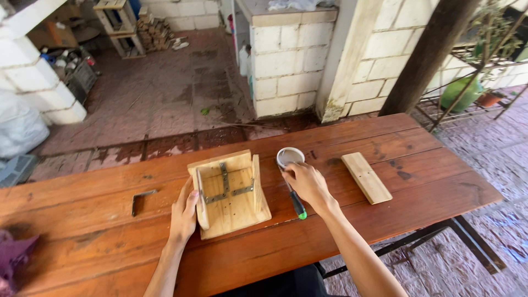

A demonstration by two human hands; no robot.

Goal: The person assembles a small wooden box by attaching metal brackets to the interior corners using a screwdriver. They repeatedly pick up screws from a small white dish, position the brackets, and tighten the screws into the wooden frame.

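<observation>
While my left hand point(184, 212) lies flat and open against the left wall of the unfinished wooden box point(230, 193), holding nothing, my right hand point(304, 183) grips a green-handled screwdriver point(297, 204) and reaches into the small white cup point(289, 157). Judgement: keep the box pinned mid-table. Its long axis runs near to far, open end near; the screwdriver handle points near-right.

A: What lies at the middle of the table?

B: An open pale wooden box frame point(231, 195), three-sided, lying flat, with grey metal T-shaped brackets point(226, 186) fixed inside its base.

A: And close to it?

B: Just to its right stands a small round white cup point(290, 157), upright. Below the cup lies a screwdriver with a black and green handle point(297, 205), handle end pointing toward the table's near edge.
</observation>
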